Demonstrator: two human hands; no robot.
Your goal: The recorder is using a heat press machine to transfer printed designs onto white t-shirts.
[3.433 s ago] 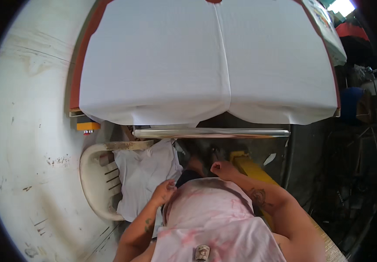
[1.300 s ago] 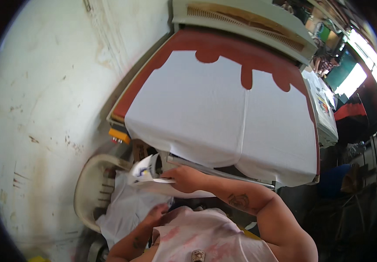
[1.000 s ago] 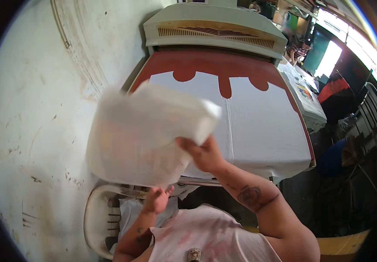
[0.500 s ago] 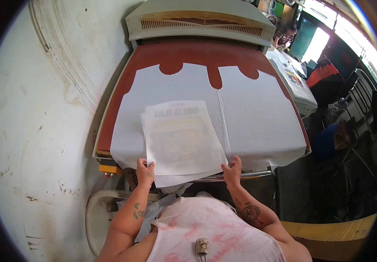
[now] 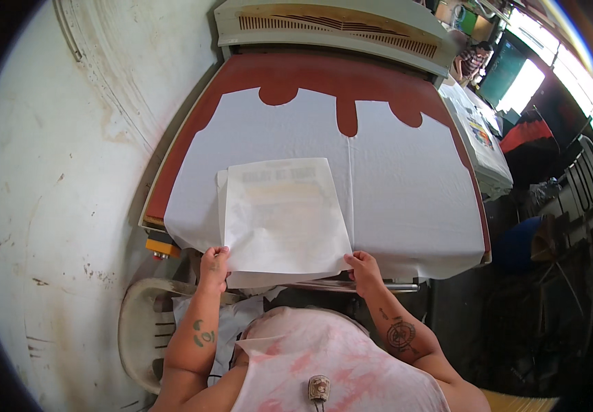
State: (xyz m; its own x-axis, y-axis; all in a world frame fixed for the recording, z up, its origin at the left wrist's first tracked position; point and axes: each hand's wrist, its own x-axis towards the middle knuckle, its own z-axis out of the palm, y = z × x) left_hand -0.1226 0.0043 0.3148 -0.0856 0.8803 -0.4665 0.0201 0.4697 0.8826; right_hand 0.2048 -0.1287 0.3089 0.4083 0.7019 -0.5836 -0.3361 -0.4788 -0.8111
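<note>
A small stack of thin white paper sheets [image 5: 282, 209], with a faint reversed print showing through, lies over white cut fabric panels [image 5: 406, 172] spread on the red bed [image 5: 255, 69] of a large flatbed machine. My left hand [image 5: 214, 266] pinches the lower left corner of the sheets. My right hand [image 5: 363, 273] pinches the lower right corner. Both hands are at the front edge of the bed, above a metal bar [image 5: 385, 287].
A wall [image 5: 49, 206] runs along the left. A plastic chair [image 5: 138, 329] holding white cloth stands below left. An orange control box [image 5: 161, 246] sits at the front left corner. At the right are a stack of printed cloth [image 5: 482, 154], a blue drum [image 5: 519, 244] and another person [image 5: 471, 62].
Both hands have carried the sheets up from low beside the chair and laid them on the fabric. Since half a second ago, hands and sheets have shifted only slightly.
</note>
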